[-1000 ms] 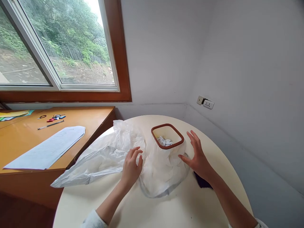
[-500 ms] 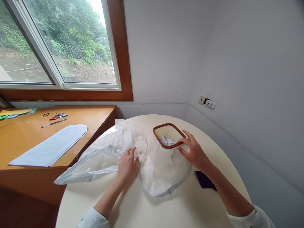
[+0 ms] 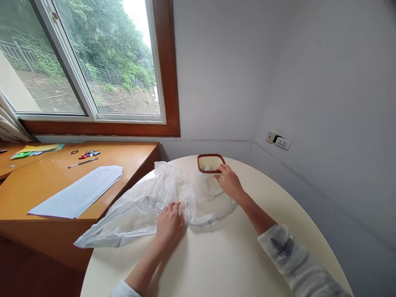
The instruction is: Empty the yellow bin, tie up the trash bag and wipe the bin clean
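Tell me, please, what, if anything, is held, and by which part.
The right hand holds the container by its rim, right side; left hand: unclear.

A round table point(image 3: 213, 260) fills the lower centre of the frame. At mid-frame, the right hand point(image 3: 229, 181) grasps the near right corner of a brown-rimmed container point(image 3: 211, 155), fingers over the rim, with white scraps point(image 3: 206, 168) inside. Left of centre, the left hand point(image 3: 169, 222) lies palm down at the edge of a crumpled, translucent plastic bag point(image 3: 130, 216); whether it grips the plastic cannot be told. At left, a desk point(image 3: 133, 149) bears papers point(image 3: 78, 192), a pen point(image 3: 83, 163) and keys point(image 3: 89, 154). Upper left: a window point(image 3: 123, 95) with greenery beyond. Right of centre: a wall socket point(image 3: 282, 143).
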`<state>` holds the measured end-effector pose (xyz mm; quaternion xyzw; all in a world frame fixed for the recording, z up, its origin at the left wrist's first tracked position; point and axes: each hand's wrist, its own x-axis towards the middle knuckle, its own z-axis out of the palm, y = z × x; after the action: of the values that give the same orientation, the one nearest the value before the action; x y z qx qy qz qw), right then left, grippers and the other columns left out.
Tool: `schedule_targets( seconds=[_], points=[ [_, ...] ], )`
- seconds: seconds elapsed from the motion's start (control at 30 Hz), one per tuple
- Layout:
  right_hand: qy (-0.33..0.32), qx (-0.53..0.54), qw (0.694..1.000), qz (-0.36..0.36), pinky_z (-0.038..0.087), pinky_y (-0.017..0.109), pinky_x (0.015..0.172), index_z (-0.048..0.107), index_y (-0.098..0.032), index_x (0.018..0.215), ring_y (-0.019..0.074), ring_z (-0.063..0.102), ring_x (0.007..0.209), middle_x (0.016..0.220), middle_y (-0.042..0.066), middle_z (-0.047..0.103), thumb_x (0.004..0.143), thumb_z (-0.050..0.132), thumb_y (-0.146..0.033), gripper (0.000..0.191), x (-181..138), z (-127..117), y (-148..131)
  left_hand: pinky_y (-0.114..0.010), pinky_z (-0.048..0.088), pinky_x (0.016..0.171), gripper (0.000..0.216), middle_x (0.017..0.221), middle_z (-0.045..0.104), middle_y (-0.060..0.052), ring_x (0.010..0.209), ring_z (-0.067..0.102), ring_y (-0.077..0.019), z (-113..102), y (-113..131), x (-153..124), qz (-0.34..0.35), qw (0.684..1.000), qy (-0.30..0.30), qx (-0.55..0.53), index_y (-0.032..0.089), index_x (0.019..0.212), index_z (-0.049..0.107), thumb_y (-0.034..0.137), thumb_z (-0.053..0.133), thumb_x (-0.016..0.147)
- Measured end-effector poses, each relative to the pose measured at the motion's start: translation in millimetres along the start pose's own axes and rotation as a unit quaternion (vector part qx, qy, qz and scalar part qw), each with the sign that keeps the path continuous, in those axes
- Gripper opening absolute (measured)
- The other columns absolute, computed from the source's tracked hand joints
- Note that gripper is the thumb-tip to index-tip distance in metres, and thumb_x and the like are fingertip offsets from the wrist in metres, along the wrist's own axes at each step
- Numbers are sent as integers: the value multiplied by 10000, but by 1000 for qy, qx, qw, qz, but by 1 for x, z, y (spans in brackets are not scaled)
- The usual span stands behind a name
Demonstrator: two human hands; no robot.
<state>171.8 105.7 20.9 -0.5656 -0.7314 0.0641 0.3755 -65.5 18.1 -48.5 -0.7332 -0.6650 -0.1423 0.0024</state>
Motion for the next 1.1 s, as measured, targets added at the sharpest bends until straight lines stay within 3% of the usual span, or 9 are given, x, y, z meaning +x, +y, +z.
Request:
schedule_targets(
  seconds=[0.23,0.33,0.43,0.5,0.63,0.8,0.83,0.93,1.1],
  points=[
    [-25,7,1000,-11,459,346,809,567,-228,1020,217,535,1065,1255,65,499,802,504,-174,234,37,41,-25,-391,368,860,373,1175,576,-122,1020,507,-274,3,-7,3,-16,1000,-4,20,139,1145,544,168,394,804],
    [-41,5,999,-10,450,361,844,561,-243,1072,238,468,1166,1324,64,442,762,560,-187,315,39,38,-30,-381,362,834,345,1129,608,-100,993,514,-268,3,-8,2,-15,1000,-5,19,168,1105,568,165,395,806],
    [-52,0,998,-25,426,380,908,460,-294,1235,243,349,1275,1423,55,314,747,582,-201,512,26,16,-27,-378,355,812,326,1090,633,-84,968,525,-268,3,-9,1,-13,1000,3,12,187,1077,578,162,397,806],
    [-58,-7,998,-34,410,396,938,409,-313,1278,234,352,1275,1428,53,302,782,544,-228,521,7,-7,-18,-387,350,804,314,1078,642,-81,953,529,-274,3,-8,1,-11,1000,17,9,186,1062,585,168,404,806],
    [-52,-33,998,-3,403,402,955,527,-255,1094,219,453,1186,1293,65,452,837,456,-274,267,-55,-60,14,-423,331,836,305,1136,619,-98,995,522,-287,0,-6,3,-3,998,70,-1,182,1064,588,171,428,805],
    [-78,-58,990,103,499,325,756,548,-251,920,189,593,925,1074,52,572,872,385,-357,201,-147,-114,59,-428,328,853,260,1112,608,-100,1002,522,-275,-3,3,2,31,989,144,-29,190,1017,596,168,433,816],
    [-88,-67,986,126,505,308,701,554,-252,899,189,600,896,1059,50,580,871,382,-372,211,-164,-120,65,-425,330,850,245,1093,609,-94,989,525,-270,-2,5,1,43,987,148,-36,194,993,602,168,434,817],
    [-127,-77,978,145,500,302,747,589,-255,916,188,610,894,1063,48,594,859,403,-392,239,-205,-125,78,-418,334,833,215,1052,606,-87,958,534,-261,-1,11,-2,69,985,150,-52,203,929,612,168,431,819],
    [-142,-131,963,190,476,382,868,573,-271,1170,251,575,1034,1243,63,546,775,506,-447,437,-238,-108,93,-416,333,836,214,1047,589,-87,965,533,-253,-1,12,-9,85,982,153,-68,208,913,611,167,420,825]
  ],
)
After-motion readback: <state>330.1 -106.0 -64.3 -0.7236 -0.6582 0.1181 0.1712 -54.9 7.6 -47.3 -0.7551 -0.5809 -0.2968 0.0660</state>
